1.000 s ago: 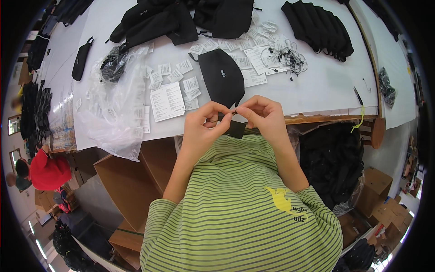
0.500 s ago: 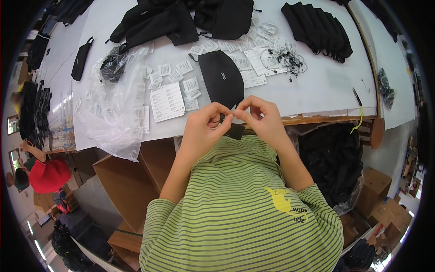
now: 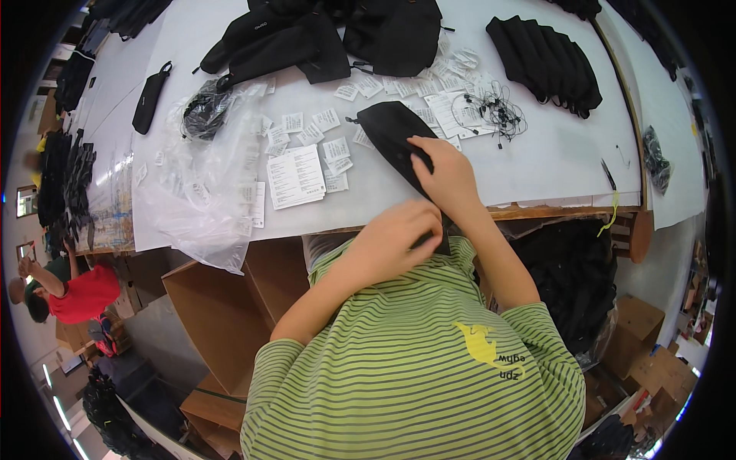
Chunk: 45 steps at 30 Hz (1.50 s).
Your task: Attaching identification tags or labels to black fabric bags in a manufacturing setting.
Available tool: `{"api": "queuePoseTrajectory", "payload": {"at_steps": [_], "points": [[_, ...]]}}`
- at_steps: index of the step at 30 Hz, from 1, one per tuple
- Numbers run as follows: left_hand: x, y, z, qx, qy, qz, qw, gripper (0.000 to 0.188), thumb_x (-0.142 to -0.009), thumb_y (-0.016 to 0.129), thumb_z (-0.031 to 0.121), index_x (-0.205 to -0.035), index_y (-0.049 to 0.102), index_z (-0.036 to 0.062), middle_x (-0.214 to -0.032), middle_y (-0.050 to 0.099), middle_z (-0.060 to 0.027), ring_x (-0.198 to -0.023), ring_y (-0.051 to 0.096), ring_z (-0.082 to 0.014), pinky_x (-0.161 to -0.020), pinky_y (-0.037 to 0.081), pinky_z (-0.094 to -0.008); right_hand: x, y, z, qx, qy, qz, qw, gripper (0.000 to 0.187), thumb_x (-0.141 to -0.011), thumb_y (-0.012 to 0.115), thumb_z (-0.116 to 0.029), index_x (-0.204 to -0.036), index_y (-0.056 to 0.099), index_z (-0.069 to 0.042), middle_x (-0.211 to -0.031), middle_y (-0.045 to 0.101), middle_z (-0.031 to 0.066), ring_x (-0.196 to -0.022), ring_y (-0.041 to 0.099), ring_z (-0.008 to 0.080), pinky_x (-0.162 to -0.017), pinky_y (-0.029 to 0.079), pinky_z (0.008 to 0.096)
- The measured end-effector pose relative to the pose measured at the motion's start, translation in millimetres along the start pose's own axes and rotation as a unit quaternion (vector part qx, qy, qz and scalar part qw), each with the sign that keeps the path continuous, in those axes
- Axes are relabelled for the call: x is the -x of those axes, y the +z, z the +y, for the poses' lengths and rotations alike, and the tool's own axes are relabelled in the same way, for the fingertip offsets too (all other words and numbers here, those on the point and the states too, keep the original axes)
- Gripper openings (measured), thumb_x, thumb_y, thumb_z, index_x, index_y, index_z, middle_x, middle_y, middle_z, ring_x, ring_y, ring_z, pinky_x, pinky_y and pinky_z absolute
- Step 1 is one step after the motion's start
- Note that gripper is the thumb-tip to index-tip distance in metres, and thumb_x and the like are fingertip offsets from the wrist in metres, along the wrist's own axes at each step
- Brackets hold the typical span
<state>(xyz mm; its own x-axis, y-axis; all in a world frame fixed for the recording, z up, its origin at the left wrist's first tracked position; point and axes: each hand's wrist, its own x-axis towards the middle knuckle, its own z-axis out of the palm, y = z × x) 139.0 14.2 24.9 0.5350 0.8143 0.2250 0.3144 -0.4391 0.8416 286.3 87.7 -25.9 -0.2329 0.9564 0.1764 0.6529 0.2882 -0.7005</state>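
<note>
A black fabric pouch (image 3: 391, 138) with a small cord loop at its far end lies slanted across the near table edge. On its middle, my right hand (image 3: 448, 178) is closed, thumb and fingers gripping the folded cloth. My left hand (image 3: 399, 239), slightly blurred, curls its fingers round the pouch's near end, close to my shirt. Small white printed labels (image 3: 326, 119) are scattered to the left of the pouch and beyond it. A stack of larger white printed sheets (image 3: 296, 177) sits left of the pouch.
More black pouches (image 3: 268, 54) are heaped at the back, and a row of them (image 3: 544, 65) lies back right. A tangle of black cords (image 3: 498, 115) is nearby. Left is a clear plastic bag (image 3: 199, 184); a cutter (image 3: 608, 175) with yellow string lies right. Cardboard boxes stand below.
My hands have parted from a fingertip pinch together. The right moved up onto the pouch, the left lower toward its near end. The pouch has turned and folded, its front marking now hidden.
</note>
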Motion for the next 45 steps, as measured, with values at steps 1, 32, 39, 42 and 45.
{"api": "queuePoseTrajectory", "payload": {"at_steps": [1, 32, 39, 42, 45], "points": [[-1.5, -4.4, -3.3, 0.000, 0.000, 0.000, 1.000, 0.014, -0.077, 0.068, 0.009, -0.088, 0.059, 0.0067, -0.095, 0.061, -0.0067, -0.087, 0.057, -0.0235, -0.077, 0.044, -0.0333, -1.0, -8.0, -1.2, 0.001, -0.030, 0.041, 0.999, 0.024, -0.084, 0.061, -0.012, -0.105, 0.066, -0.003, -0.098, 0.067, 0.0152, -0.089, 0.065, 0.0291, -0.079, 0.050, 0.0335], [21.0, -36.0, 2.8, -0.308, -0.114, -0.184, 0.926, 0.026, -0.072, 0.063, 0.003, -0.096, 0.054, 0.0018, -0.071, 0.061, -0.0093, -0.075, 0.061, -0.0289, -0.064, 0.044, -0.0394, -4.2, -38.1, -32.4, -0.164, -0.045, -0.202, 0.964, 0.023, -0.086, 0.059, -0.013, -0.105, 0.066, -0.003, -0.094, 0.068, 0.0135, -0.087, 0.064, 0.0250, -0.080, 0.047, 0.0311], [26.7, -35.9, -27.5, -0.215, -0.218, -0.150, 0.940, 0.024, -0.088, 0.057, 0.021, -0.100, 0.056, -0.0004, -0.076, 0.059, -0.0170, -0.076, 0.059, -0.0358, -0.067, 0.046, -0.0435, 29.6, -80.6, 5.7, -0.180, 0.078, -0.196, 0.961, 0.055, -0.077, 0.071, -0.025, -0.126, 0.053, -0.007, -0.118, 0.059, 0.0107, -0.110, 0.054, 0.0268, -0.100, 0.037, 0.0360], [24.8, -40.3, -28.0, -0.159, -0.218, -0.121, 0.955, 0.025, -0.088, 0.058, 0.021, -0.098, 0.058, -0.0020, -0.091, 0.059, -0.0176, -0.085, 0.058, -0.0359, -0.072, 0.045, -0.0422, 68.3, -79.2, 20.7, -0.104, 0.056, -0.232, 0.966, 0.071, -0.070, 0.077, -0.026, -0.132, 0.046, -0.008, -0.126, 0.053, 0.0101, -0.118, 0.047, 0.0287, -0.103, 0.035, 0.0373], [24.5, -49.4, -34.5, -0.125, -0.214, -0.098, 0.964, 0.026, -0.087, 0.058, 0.021, -0.097, 0.060, -0.0034, -0.099, 0.056, -0.0166, -0.087, 0.056, -0.0354, -0.075, 0.045, -0.0401, 93.6, -54.2, 20.0, 0.008, 0.024, -0.176, 0.984, 0.074, -0.068, 0.079, -0.024, -0.132, 0.045, -0.008, -0.129, 0.050, 0.0115, -0.121, 0.043, 0.0309, -0.102, 0.035, 0.0390]]}}
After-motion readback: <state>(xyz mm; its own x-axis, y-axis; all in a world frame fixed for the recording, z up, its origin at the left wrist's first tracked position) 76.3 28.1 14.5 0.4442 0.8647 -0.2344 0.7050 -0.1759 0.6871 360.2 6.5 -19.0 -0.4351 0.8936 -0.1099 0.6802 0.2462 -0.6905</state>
